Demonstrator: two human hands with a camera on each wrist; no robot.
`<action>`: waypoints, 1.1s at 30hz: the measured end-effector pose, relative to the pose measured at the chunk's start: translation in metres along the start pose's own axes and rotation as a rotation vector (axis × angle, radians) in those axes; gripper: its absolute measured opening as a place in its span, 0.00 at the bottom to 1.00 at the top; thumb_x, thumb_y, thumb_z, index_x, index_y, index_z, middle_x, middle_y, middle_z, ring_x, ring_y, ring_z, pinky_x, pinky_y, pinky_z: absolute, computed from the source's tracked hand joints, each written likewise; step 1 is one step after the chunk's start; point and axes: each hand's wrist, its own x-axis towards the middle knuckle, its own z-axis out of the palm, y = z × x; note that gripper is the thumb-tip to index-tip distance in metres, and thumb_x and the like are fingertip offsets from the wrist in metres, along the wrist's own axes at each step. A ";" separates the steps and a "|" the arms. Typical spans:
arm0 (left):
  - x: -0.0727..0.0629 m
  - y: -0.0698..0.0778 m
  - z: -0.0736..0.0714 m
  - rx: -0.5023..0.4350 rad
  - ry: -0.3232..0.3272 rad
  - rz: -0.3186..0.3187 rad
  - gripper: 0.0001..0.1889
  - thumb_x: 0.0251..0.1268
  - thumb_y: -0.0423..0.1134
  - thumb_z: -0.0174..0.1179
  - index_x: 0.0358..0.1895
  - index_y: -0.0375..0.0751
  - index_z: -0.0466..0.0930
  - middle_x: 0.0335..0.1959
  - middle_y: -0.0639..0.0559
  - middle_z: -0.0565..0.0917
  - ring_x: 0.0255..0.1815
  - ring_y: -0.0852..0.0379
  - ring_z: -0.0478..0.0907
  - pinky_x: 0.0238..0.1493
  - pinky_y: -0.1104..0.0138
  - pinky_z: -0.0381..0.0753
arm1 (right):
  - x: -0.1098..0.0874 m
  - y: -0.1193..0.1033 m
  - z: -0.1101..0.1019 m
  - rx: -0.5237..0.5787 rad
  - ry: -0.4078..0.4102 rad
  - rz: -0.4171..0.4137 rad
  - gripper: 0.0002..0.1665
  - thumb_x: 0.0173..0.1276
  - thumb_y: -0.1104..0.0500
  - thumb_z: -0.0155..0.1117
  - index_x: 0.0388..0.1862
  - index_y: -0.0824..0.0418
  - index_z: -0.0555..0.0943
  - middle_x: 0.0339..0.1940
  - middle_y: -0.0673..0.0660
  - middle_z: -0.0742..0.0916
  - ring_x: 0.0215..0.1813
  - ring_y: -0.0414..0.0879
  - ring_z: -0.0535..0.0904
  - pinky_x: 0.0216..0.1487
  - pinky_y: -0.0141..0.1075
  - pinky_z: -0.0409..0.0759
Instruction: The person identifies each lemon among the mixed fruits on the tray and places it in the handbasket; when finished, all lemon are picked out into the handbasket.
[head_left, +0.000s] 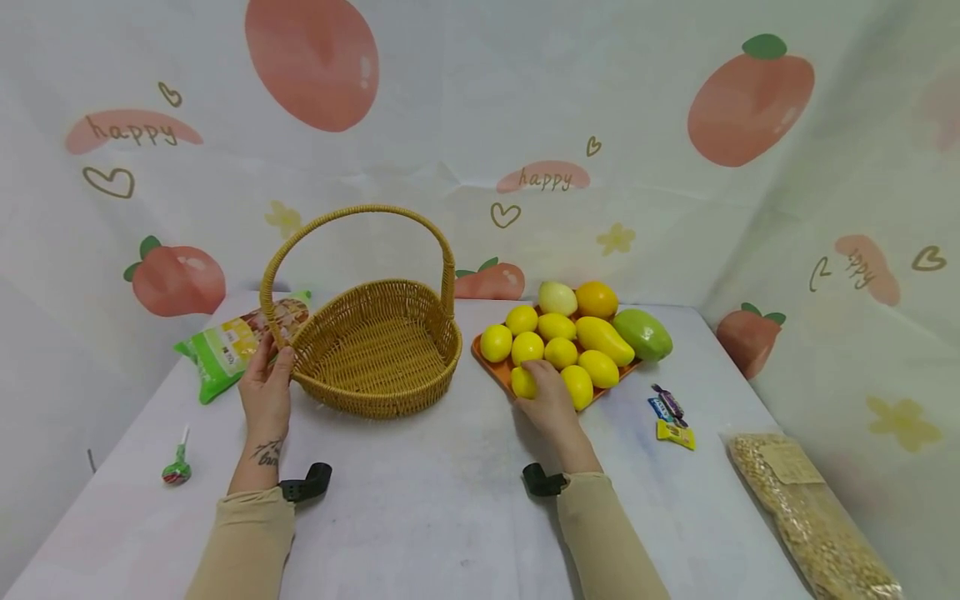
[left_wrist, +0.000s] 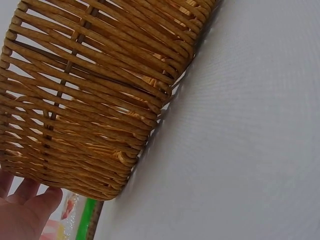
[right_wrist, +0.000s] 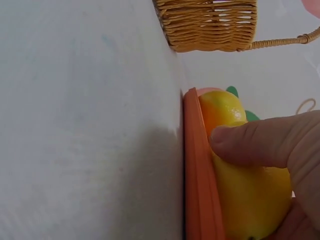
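Note:
A woven wicker basket [head_left: 382, 350] with a tall arched handle stands left of centre on the table. My left hand [head_left: 267, 387] grips it at the left side, where the handle meets the rim; in the left wrist view, fingertips [left_wrist: 47, 200] rest against the weave. To the right, an orange tray [head_left: 491, 371] carries several yellow lemons [head_left: 560, 353]. At the tray's near left corner my right hand [head_left: 551, 404] holds one lemon [head_left: 522, 383]. The right wrist view shows the thumb [right_wrist: 245, 142] pressed on that lemon's side, just inside the tray's edge.
The tray also bears a yellow mango [head_left: 604, 340], an orange [head_left: 596, 299], a pale round fruit [head_left: 557, 298] and a green papaya-like fruit [head_left: 642, 335]. Wrapped candies [head_left: 671, 417] and a bag of grains [head_left: 810, 508] lie right. A green packet [head_left: 240, 346] and lollipop [head_left: 177, 467] lie left.

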 end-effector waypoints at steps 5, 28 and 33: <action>0.000 0.001 -0.001 0.027 0.005 -0.012 0.27 0.65 0.50 0.53 0.68 0.58 0.62 0.66 0.49 0.66 0.53 0.67 0.68 0.47 0.85 0.73 | 0.002 0.000 0.000 0.070 0.014 0.028 0.37 0.51 0.62 0.72 0.60 0.61 0.69 0.59 0.59 0.74 0.59 0.53 0.68 0.65 0.50 0.67; -0.002 0.002 -0.003 0.007 -0.010 0.010 0.27 0.65 0.49 0.54 0.68 0.55 0.63 0.65 0.47 0.67 0.51 0.68 0.69 0.46 0.85 0.73 | 0.025 -0.058 -0.019 0.965 -0.065 -0.066 0.31 0.52 0.70 0.68 0.58 0.62 0.75 0.57 0.56 0.78 0.52 0.48 0.71 0.49 0.34 0.77; -0.003 0.002 -0.002 0.059 -0.012 -0.001 0.27 0.66 0.51 0.52 0.68 0.57 0.63 0.67 0.48 0.66 0.52 0.67 0.68 0.48 0.84 0.72 | 0.045 -0.097 -0.004 1.020 -0.168 -0.132 0.33 0.52 0.72 0.67 0.59 0.62 0.74 0.58 0.57 0.76 0.49 0.47 0.72 0.46 0.33 0.78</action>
